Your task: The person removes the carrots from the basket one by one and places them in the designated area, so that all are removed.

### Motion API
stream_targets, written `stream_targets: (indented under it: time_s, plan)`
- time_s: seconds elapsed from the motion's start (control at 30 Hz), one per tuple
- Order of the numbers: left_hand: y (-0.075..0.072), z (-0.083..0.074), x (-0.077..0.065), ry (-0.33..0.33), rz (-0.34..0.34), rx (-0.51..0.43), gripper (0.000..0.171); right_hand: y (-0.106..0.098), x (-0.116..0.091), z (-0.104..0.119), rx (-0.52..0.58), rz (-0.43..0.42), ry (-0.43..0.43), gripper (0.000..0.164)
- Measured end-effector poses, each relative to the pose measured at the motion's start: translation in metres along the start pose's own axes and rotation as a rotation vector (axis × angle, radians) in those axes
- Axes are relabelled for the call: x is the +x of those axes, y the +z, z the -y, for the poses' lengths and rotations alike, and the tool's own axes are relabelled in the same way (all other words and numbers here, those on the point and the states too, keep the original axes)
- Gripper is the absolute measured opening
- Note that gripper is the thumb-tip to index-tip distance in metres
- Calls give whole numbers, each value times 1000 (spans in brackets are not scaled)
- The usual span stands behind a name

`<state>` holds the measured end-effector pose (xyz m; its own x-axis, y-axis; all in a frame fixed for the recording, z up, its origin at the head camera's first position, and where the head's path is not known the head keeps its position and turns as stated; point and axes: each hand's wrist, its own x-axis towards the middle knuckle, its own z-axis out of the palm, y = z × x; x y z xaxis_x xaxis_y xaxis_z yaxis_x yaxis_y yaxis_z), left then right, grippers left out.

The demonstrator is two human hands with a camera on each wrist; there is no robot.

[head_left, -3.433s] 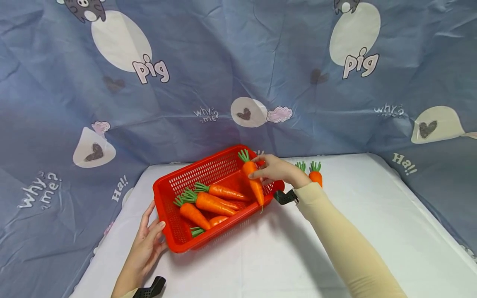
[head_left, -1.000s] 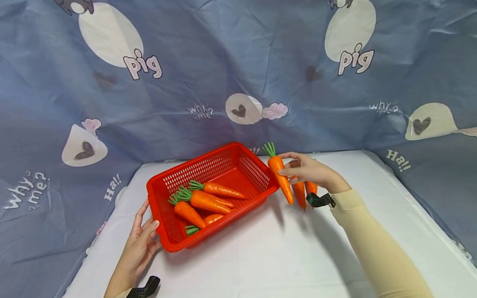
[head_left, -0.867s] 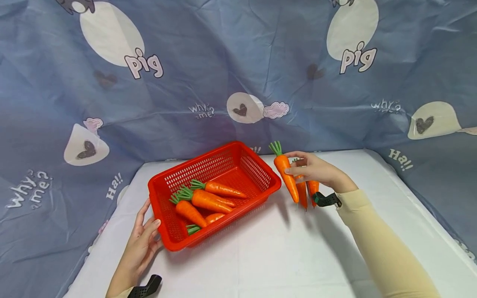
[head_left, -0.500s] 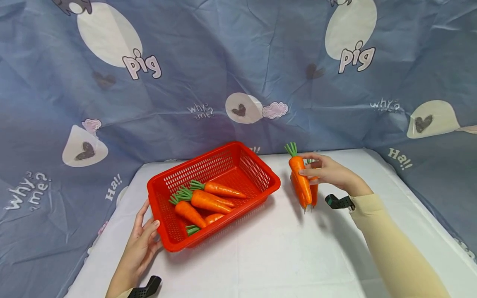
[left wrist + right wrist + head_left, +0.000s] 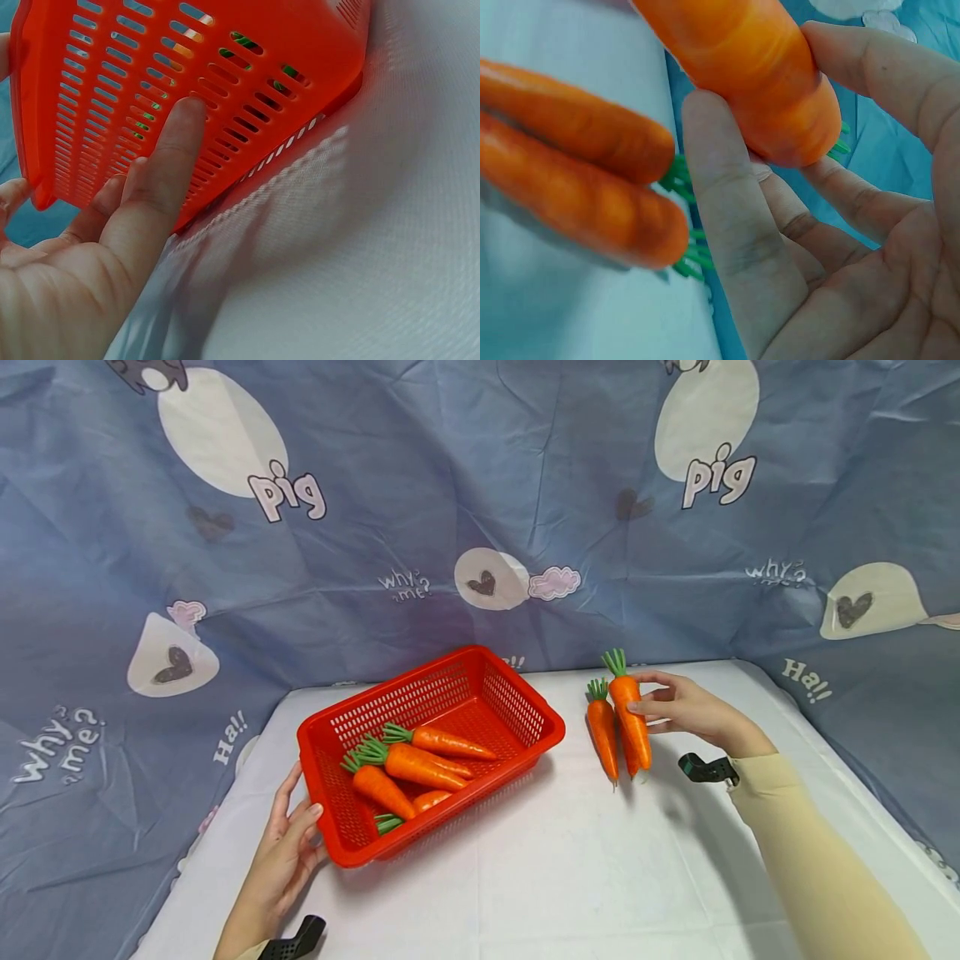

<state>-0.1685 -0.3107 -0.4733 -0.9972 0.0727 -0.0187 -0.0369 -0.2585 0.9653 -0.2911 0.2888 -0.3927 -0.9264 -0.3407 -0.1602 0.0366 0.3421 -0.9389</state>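
My right hand (image 5: 693,710) holds an orange carrot (image 5: 630,714) with green stalks between thumb and fingers. In the right wrist view the held carrot (image 5: 757,82) is raised above two others, a carrot (image 5: 577,120) and a second carrot (image 5: 585,195) lying side by side on the cloth. At the left, my left hand (image 5: 281,852) holds the end of a red slotted basket (image 5: 517,764), its thumb on the rim. One finger lies against the basket's outer wall (image 5: 247,127) in the left wrist view. Several carrots (image 5: 420,766) lie inside, mostly toward the left end.
A white cloth (image 5: 547,877) covers the table. Behind it hangs a blue printed curtain (image 5: 375,527), which also runs along both sides. The basket stands at a slant, its right end near the two loose carrots.
My right hand has carried the carrot from over the basket's right end to above the two loose carrots, then farther right across them. The left hand stays at the basket.
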Motion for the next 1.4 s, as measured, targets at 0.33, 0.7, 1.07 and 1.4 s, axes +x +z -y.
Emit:
stream_targets:
  time_s: [0.33,0.7,1.07,1.4]
  plan:
    - [-1,0,-1,3,8,-9,73,-17,-5,-15,-23,-20,46,76]
    - [3,-1,-1,-27,-34,31,73,-31,-11,-31,-26,-46,93,81]
    - [2,-1,0,-15,-18,23,73,-36,-13,-46,-15,-51,144,83]
    - [0,1,1,-12,-16,21,73,-36,-10,-56,-14,-37,174,80]
